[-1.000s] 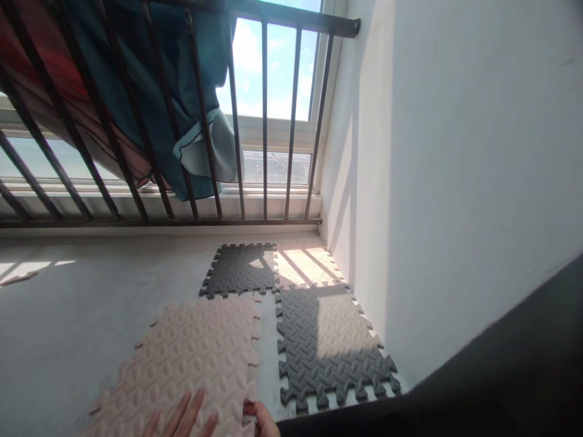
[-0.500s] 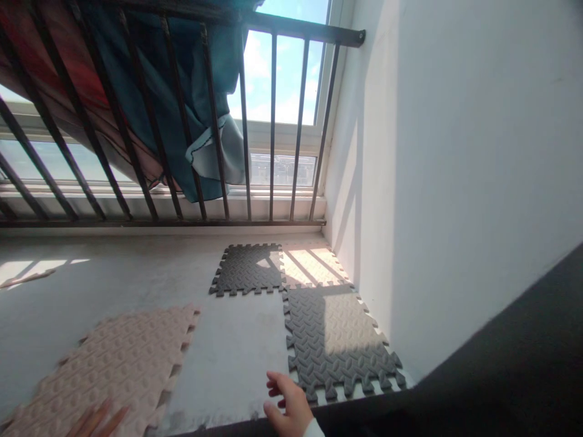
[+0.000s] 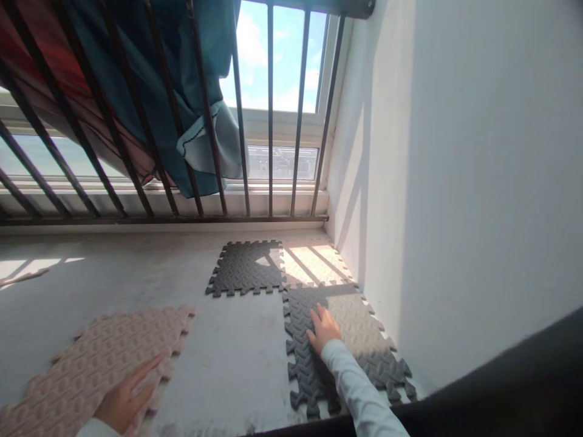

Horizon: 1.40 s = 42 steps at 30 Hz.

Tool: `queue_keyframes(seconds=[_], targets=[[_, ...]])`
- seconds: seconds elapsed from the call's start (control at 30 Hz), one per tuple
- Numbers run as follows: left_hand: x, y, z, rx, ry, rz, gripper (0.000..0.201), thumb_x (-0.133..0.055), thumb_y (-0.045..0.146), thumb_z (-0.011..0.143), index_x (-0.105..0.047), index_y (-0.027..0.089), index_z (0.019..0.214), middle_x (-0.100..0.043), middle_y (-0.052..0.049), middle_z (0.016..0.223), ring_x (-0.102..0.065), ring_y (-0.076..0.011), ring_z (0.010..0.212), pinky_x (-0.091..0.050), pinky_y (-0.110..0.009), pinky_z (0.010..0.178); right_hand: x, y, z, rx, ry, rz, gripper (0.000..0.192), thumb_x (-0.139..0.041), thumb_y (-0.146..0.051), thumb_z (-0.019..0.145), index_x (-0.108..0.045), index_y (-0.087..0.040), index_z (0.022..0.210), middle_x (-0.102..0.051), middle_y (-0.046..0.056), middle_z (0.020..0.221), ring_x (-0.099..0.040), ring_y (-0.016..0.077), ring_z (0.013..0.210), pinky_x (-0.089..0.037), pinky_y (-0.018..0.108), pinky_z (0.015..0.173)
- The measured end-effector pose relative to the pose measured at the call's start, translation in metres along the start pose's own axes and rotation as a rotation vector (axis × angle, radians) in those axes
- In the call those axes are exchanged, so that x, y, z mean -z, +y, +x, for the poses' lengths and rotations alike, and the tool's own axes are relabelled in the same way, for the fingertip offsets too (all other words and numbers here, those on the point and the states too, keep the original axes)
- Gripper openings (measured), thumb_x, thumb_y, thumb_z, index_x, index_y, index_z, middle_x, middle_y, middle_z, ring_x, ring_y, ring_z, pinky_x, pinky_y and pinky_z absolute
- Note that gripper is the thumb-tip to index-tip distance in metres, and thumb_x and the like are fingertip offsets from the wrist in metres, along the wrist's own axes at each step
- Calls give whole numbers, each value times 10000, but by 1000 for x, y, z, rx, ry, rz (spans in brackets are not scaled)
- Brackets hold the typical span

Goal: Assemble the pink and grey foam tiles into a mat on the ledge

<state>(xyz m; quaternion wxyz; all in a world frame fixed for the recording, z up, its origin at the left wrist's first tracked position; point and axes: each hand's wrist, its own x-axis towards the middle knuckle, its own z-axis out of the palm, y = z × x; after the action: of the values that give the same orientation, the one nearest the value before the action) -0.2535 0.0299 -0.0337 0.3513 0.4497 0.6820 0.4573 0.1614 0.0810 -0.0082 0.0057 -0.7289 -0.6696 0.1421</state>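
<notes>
A beige-pink foam floor tile (image 3: 109, 352) with jigsaw edges lies apart at the lower left. My left hand (image 3: 130, 394) is at its right side, fingers stretched out over the textured top. My right hand (image 3: 325, 328) lies over the near dark grey foam tile (image 3: 359, 346), its fingers spread and holding nothing. Behind that tile, a sunlit beige tile (image 3: 312, 264) joins onto it in the corner. To the left of the beige one, a second dark grey tile (image 3: 249, 267) is attached edge to edge.
Along the back runs a dark metal railing (image 3: 195, 221), with blue-green cloth (image 3: 150, 103) hanging behind its bars by the window. A white wall (image 3: 473, 182) rises on the right. Bare grey floor (image 3: 232, 358) separates the loose tile from the joined ones. A thin piece (image 3: 22, 278) lies far left.
My right hand has moved forward and right, from the bare floor onto the near dark grey tile. My left hand has shifted right and farther into view over the loose tile.
</notes>
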Motion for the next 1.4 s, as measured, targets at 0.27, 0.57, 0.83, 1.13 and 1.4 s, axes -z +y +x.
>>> queue_keyframes(seconds=[0.27, 0.57, 0.83, 1.13, 1.4], targets=[[-198, 91, 30, 848, -82, -818, 206, -476, 70, 630, -523, 163, 808, -616, -78, 780, -610, -169, 812, -492, -269, 670, -5, -11, 63, -14, -72, -59, 858, -518, -501, 680, -65, -250, 1365, -1, 48, 1445, -8, 229, 1306, -128, 513, 1002], [-255, 117, 68, 868, 20, -939, 487, -448, 136, 731, -342, 113, 1207, -529, -59, 785, -534, -118, 581, -470, -237, 556, -5, 3, 98, 56, -173, -20, 1017, -474, -737, 533, -24, -332, 1350, 56, 70, 1445, 50, 275, 1297, -39, 575, 966], [-258, 117, 80, 935, 51, -1053, 307, -509, 191, 739, -448, 133, 1034, -503, -25, 710, -528, -114, 565, -485, -235, 502, -2, 4, 105, 60, -212, -34, 1031, -510, -742, 496, -66, -357, 1343, 20, 90, 1445, 33, 307, 1291, -41, 591, 948], [-272, 120, 108, 673, -97, -544, 350, -497, 363, 767, -413, 175, 483, -312, 82, 323, -234, -45, 238, -228, -164, 250, 2, 0, 104, 46, -234, -48, 1001, -550, -685, 537, -35, -374, 1338, 24, 91, 1445, 11, 308, 1292, -83, 619, 931], [-274, 129, 122, 507, 92, -615, 163, -514, 130, 744, -497, 148, 583, -525, -4, 451, -538, -129, 417, -469, -263, 455, 1, 1, 104, 51, -215, -40, 1059, -549, -725, 477, -52, -365, 1340, 20, 103, 1444, 9, 313, 1292, -69, 633, 922]])
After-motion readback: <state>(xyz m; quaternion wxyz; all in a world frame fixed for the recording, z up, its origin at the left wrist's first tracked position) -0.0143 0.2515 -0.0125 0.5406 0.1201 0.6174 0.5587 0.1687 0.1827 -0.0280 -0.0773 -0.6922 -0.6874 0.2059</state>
